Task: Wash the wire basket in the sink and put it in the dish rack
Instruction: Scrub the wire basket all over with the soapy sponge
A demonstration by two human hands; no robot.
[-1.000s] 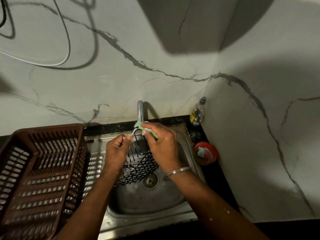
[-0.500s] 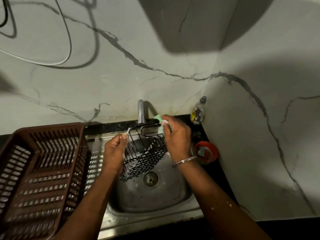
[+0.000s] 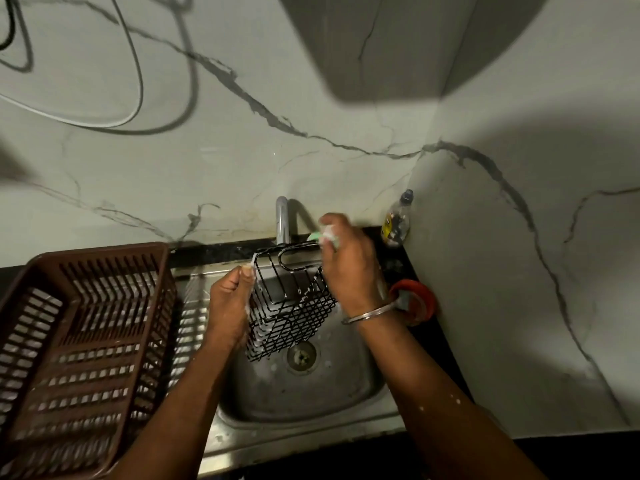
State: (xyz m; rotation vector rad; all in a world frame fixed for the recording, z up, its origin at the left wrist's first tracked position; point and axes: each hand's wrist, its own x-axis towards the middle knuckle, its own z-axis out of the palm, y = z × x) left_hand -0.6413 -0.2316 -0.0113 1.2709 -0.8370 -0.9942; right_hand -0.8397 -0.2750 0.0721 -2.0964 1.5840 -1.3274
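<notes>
Wire basket [image 3: 291,306], one, black, hangs tilted over the steel sink [image 3: 311,407], just toward 11 o'clock of its single drain [image 3: 301,356]; suds cling to its lower wires. Two bare forearms reach in from 6 o'clock. One brown plastic dish rack [image 3: 79,341] stands at 9 o'clock of the sink, touching its ribbed drainboard. The left hand [image 3: 228,306] pinches the basket's near-left top corner between thumb and curled fingers. The right hand [image 3: 349,268], one metal bangle [image 3: 369,315] at its wrist, covers the basket's right side; its fingers are curled round one foamy green scrubber [image 3: 327,237], pressed to the far rim. At 3 o'clock of the basket sits one round red-rimmed tub [image 3: 420,299], partly hidden by that wrist; what it holds I cannot tell. One tap [image 3: 282,220] rises at 12 o'clock, directly behind the basket. One small bottle [image 3: 394,220] stands at 1 o'clock in the wall corner. Cables [image 3: 138,81] loop on the marble wall at 10 o'clock.
</notes>
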